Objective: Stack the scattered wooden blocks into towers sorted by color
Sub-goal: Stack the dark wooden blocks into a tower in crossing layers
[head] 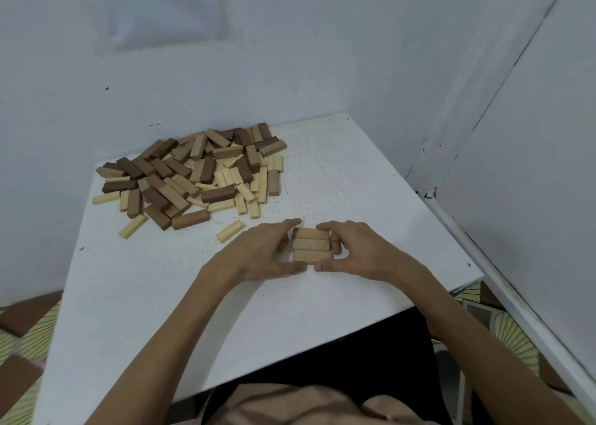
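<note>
Tan blocks (311, 244), three abreast: left hand (263, 255) presses, right hand (359, 250) grips.

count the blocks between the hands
3, in one row, side by side: far block, middle block, near block. The left hand and right hand cover the ends, so more may be hidden.

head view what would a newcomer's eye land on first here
First, the big jumbled pile of dark, mid-brown and pale wooden blocks at the far left of the white table. Next, the three tan blocks laid side by side closer in, the left hand pressing one end and the right hand curled round the other.
</note>
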`<state>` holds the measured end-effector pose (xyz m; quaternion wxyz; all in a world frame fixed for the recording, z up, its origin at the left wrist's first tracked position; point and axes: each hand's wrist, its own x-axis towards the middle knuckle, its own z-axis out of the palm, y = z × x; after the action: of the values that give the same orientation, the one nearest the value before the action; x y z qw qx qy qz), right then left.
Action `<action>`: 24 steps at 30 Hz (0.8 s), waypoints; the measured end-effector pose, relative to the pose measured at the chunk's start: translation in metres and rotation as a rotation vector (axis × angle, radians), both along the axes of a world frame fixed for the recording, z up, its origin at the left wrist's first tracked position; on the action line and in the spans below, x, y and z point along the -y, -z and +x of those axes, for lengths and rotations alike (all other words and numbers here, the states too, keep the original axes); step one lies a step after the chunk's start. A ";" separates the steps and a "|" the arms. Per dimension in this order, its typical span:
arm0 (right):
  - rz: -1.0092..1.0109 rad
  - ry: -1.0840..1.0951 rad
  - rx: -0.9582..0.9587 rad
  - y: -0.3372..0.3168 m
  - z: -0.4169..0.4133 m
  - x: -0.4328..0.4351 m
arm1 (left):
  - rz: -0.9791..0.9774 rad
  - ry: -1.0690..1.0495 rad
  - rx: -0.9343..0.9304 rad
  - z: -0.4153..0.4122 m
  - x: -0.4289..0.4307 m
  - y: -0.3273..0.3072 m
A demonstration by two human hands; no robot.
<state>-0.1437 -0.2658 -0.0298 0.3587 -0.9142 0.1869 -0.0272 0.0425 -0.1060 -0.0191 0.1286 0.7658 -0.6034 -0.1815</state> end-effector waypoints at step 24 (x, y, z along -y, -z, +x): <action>0.064 0.075 -0.126 -0.013 0.009 -0.001 | 0.077 0.055 -0.096 0.006 0.015 -0.003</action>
<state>-0.1347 -0.2645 -0.0168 0.3738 -0.8946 0.2440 0.0230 0.0487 -0.1208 -0.0161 0.1228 0.7437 -0.6099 -0.2447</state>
